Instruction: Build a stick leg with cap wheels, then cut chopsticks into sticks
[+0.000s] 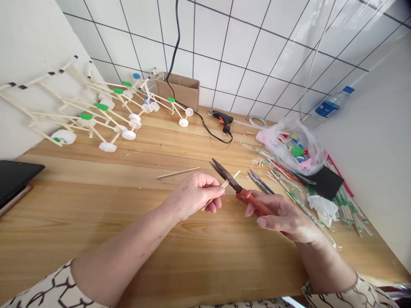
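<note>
My left hand [194,194] pinches a thin wooden stick [231,178] above the wooden table [96,205]. The stick's far end pokes out past the blades of red-handled scissors [239,188], which my right hand [282,216] grips by the handles. The scissor blades are slightly parted around the stick. A loose wooden stick [178,173] lies on the table just beyond my left hand.
Stick-and-bottle-cap models [105,113] stand at the back left. A black glue gun [224,119] with its cord, a cardboard box [183,89], a plastic bag of coloured bits [295,147], second scissors [260,182], chopstick packs [346,209], a water bottle [330,106], a dark tablet [14,177].
</note>
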{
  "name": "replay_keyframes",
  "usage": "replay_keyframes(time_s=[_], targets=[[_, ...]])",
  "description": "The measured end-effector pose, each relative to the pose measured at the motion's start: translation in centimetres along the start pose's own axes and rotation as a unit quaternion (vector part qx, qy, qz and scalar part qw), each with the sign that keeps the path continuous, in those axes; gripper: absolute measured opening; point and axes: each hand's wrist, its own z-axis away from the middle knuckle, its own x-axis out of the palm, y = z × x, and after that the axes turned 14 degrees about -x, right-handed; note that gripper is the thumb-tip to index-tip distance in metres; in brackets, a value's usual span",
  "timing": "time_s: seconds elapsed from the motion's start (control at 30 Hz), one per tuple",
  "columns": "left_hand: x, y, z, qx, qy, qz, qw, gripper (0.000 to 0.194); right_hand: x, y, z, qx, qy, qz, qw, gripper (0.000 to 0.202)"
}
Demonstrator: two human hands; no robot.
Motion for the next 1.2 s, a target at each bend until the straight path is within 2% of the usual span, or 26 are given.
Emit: replay_keyframes(time_s=[0.37, 0.57, 0.67, 0.77, 0.87, 1.0, 1.1, 1.2], targets=[[-0.2, -0.2, -0.3, 0.003, -0.005, -0.016, 1.0, 0.018, 0.3, -0.2, -0.3, 0.01, -0.006, 0.016, 1.0, 0.02], [-0.1, 0.0, -0.1, 0.002, -0.004, -0.03, 1.0, 0.019, 0.4, 0.0, -0.3, 0.015, -0.016, 0.064, 0.998, 0.016], [-0.1, 0.1, 0.0, 0.004, -0.005, -0.048, 0.999, 0.019, 0.3, 0.4, 0.2, 0.027, 0.0, 0.084, 0.996, 0.027], [-0.2, 0.1, -0.1, 0.004, 0.0, -0.06, 0.998, 0.02, 0.3, 0.5, 0.5, 0.034, 0.017, 0.073, 0.997, 0.053], [-0.3, 0.0, 0.0, 0.017, 0.0, -0.069, 0.997, 0.022, 0.4, -0.1, 0.3, 0.043, -0.01, 0.118, 0.992, 0.063], [-0.4, -0.1, 0.1, 0.042, -0.007, -0.091, 0.995, 0.024, 0.7, -1.2, -0.1, 0.075, -0.066, 0.26, 0.96, 0.048], [-0.3, -0.1, 0.1, 0.043, -0.009, -0.09, 0.995, 0.023, 1.1, -1.3, -0.2, 0.079, -0.042, 0.308, 0.947, 0.038], [-0.3, -0.1, 0.0, 0.043, -0.01, -0.09, 0.995, 0.024, 1.6, -1.0, -0.2, 0.073, -0.024, 0.311, 0.947, 0.028]])
